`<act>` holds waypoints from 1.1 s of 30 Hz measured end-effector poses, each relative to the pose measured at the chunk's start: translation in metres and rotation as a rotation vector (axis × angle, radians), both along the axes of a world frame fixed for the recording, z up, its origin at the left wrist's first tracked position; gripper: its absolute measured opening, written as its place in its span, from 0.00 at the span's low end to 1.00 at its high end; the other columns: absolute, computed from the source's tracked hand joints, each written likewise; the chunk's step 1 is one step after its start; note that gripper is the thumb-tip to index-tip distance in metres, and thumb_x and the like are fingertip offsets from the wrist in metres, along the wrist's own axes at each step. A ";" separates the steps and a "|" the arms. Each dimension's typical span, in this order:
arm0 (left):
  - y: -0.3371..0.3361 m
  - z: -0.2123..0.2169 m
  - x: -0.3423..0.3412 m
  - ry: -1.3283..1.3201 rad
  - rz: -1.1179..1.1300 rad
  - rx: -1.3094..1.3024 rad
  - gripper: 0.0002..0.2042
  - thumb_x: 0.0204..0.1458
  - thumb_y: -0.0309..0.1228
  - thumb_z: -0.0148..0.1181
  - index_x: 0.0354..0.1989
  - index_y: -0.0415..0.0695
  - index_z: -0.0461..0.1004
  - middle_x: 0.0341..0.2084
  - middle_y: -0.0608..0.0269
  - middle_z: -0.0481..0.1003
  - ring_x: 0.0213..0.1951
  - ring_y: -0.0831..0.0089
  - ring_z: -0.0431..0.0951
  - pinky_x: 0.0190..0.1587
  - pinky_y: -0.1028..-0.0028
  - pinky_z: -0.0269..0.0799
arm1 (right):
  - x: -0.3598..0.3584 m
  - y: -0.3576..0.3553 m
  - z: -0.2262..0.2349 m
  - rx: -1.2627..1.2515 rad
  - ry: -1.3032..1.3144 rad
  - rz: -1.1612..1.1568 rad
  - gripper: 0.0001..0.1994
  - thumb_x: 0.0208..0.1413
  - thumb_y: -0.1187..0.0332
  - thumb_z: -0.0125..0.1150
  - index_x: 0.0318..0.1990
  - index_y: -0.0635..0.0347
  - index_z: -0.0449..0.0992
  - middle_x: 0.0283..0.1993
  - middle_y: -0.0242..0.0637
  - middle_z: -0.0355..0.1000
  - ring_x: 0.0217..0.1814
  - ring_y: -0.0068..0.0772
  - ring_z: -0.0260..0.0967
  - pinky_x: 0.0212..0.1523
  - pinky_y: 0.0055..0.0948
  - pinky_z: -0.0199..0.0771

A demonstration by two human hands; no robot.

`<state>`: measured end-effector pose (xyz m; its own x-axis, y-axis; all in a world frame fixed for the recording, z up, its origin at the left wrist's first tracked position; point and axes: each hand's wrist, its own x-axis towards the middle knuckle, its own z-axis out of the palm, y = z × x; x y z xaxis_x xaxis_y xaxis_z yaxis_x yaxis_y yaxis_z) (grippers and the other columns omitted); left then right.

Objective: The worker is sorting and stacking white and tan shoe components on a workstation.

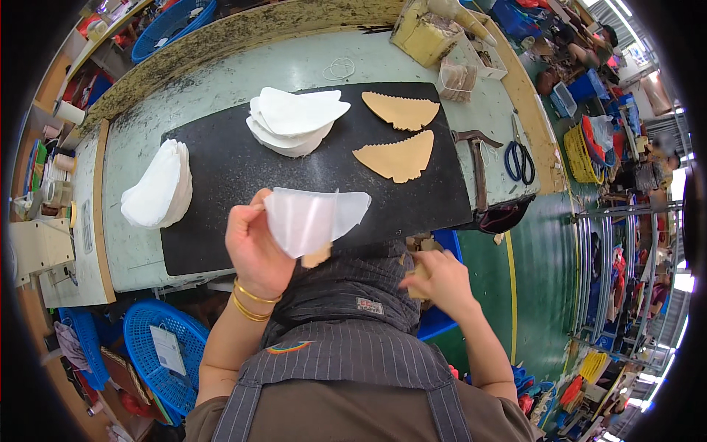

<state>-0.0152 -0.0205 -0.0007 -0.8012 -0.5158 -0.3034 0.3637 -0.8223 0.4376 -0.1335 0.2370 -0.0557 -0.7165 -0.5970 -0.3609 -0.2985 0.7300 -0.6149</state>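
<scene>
head view: the left hand (254, 247) pinched a translucent white fan-shaped sheet (313, 217) over the near edge of the black mat (221, 177), its long axis running left to right, with a tan piece (317, 256) showing beneath. the right hand (434, 280), lower and off the mat's near right corner, closed on a small tan scrap (418, 274). two tan cutouts (398, 136) lay toward the far right corner.

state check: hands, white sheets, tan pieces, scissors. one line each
Left hand: shut on a white sheet, lifted above the black mat.
Right hand: holds a tan piece, low by the lap.
White stacks: piled, loose.
Tan pieces on mat: flat, apart.
Scissors: closed, lying flat.
</scene>
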 end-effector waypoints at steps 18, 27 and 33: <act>0.032 -0.013 0.029 0.316 -0.429 -0.125 0.40 0.46 0.46 0.60 0.63 0.36 0.51 0.56 0.52 0.62 0.58 0.64 0.63 0.58 0.58 0.62 | -0.012 -0.084 0.035 -0.672 1.038 0.321 0.14 0.33 0.74 0.60 0.33 0.58 0.72 0.35 0.33 0.66 0.34 0.34 0.66 0.35 0.31 0.68; 0.038 -0.016 -0.007 -0.139 -0.083 -0.323 0.16 0.53 0.19 0.55 0.51 0.37 0.67 0.43 0.58 0.73 0.44 0.71 0.75 0.45 0.70 0.76 | 0.007 -0.099 0.045 -0.954 0.512 0.009 0.18 0.42 0.85 0.62 0.43 0.65 0.69 0.40 0.38 0.63 0.32 0.26 0.64 0.36 0.23 0.67; 0.051 -0.012 -0.017 -0.077 0.067 -0.451 0.11 0.55 0.20 0.53 0.47 0.36 0.68 0.41 0.60 0.74 0.42 0.72 0.75 0.47 0.68 0.75 | 0.018 -0.116 0.044 -0.921 0.512 0.018 0.08 0.49 0.79 0.62 0.38 0.65 0.77 0.35 0.41 0.74 0.31 0.34 0.73 0.30 0.25 0.73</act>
